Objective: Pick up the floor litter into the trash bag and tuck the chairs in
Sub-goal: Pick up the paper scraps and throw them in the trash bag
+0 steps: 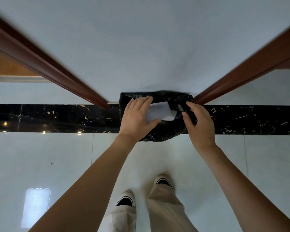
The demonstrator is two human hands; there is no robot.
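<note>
A black trash bag [164, 131] stands on the floor against the white wall, its mouth facing up. My left hand [137, 118] grips a white piece of paper litter [159, 112] and holds it over the bag's mouth. My right hand [199, 124] pinches the bag's right rim between thumb and fingers, keeping it spread. The bag's inside is dark and its contents are hidden. No chair is in view.
Two brown wooden door frames [54, 71] [241, 77] flank the white wall section. A black marble strip [57, 117] crosses the glossy white tile floor [57, 164]. My shoes [126, 200] and beige trousers stand just behind the bag.
</note>
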